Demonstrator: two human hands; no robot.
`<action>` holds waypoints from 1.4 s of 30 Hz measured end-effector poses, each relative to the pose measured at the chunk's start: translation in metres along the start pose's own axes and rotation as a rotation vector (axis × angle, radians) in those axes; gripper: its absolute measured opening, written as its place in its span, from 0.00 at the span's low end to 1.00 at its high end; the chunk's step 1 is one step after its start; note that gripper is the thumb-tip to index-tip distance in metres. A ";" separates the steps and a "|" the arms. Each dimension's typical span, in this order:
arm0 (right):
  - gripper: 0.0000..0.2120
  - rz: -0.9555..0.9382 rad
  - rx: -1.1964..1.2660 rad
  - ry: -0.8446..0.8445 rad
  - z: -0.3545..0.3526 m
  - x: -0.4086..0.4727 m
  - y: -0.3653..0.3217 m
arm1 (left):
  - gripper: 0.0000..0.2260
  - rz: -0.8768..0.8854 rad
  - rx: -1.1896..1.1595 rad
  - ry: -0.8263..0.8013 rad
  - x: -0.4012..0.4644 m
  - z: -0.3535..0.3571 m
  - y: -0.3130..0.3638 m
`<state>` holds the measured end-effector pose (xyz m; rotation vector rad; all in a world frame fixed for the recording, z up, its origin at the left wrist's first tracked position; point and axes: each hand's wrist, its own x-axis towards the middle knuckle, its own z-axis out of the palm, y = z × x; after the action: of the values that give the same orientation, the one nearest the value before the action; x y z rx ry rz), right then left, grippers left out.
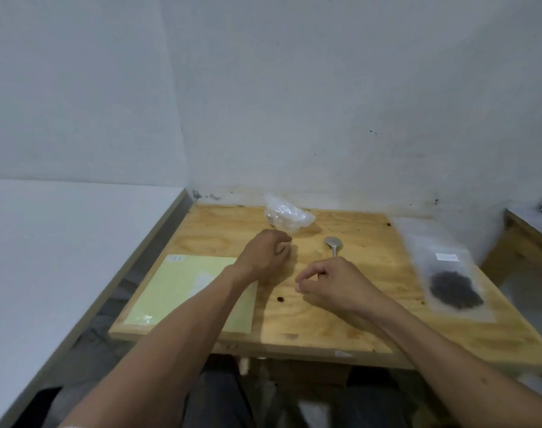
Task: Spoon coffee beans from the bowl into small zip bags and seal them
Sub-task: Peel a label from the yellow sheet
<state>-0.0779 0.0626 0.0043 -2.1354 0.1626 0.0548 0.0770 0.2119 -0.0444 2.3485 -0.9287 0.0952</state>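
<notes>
- I found a plywood tabletop [340, 307] set into the corner of two white walls, with both bare forearms reaching onto it from 6 o'clock.
- The left hand [265, 256] rested near the middle of the tabletop, fingers curled into a loose fist; I could not tell whether anything was inside it.
- The right hand [331, 282] lay just to the 3 o'clock side of the left one, thumb and forefinger pinched together and the other fingers curled; whether it gripped something small I could not tell.
- A metal spoon [334, 244] lay on the tabletop at 12 o'clock of the right hand, bowl pointing away, its handle running under that hand's knuckles. Neither hand visibly grasped it.
- A crumpled heap of clear plastic bags [286, 216] sat at the far edge, at 12 o'clock of the left hand, close to its knuckles but apart.
- A flat clear zip bag [448, 282] holding dark coffee beans [455, 290] lay at 3 o'clock on the tabletop, well apart from the right hand, with a white label near its far end.
- A pale yellow-green sheet [183, 291] covered the near 9 o'clock area; the left forearm crossed above its right edge.
- One stray dark bean [280, 299] lay between the two wrists.
- I saw no bowl that I could identify.
</notes>
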 end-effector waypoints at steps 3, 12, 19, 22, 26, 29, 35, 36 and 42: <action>0.07 -0.087 -0.143 -0.011 0.019 0.007 -0.006 | 0.22 -0.037 0.139 0.018 -0.016 -0.024 -0.034; 0.06 -0.075 -0.286 -0.083 0.036 0.027 0.005 | 0.32 -0.264 0.352 -0.256 -0.056 -0.043 -0.101; 0.16 0.289 0.599 -0.303 0.039 0.039 -0.012 | 0.31 -0.272 0.310 -0.225 -0.057 -0.041 -0.103; 0.08 0.437 1.002 -0.392 0.057 0.045 -0.032 | 0.30 -0.280 0.302 -0.219 -0.057 -0.042 -0.102; 0.05 0.378 0.795 -0.303 0.096 0.056 -0.045 | 0.29 -0.266 0.283 -0.224 -0.056 -0.047 -0.100; 0.13 0.209 0.328 -0.155 0.117 0.058 -0.045 | 0.29 -0.254 0.252 -0.243 -0.057 -0.049 -0.103; 0.12 -0.073 -0.246 0.040 0.148 0.048 -0.048 | 0.29 -0.235 0.244 -0.209 -0.056 -0.047 -0.108; 0.13 -0.097 -0.285 0.062 0.152 0.048 -0.048 | 0.29 -0.230 0.242 -0.207 -0.056 -0.047 -0.108; 0.09 -0.156 -0.373 0.128 0.162 0.044 -0.058 | 0.28 -0.217 0.221 -0.206 -0.056 -0.048 -0.108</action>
<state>-0.0223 0.2259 -0.0397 -2.5182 0.0628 -0.1545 0.1111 0.3343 -0.0753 2.6891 -0.7846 -0.1411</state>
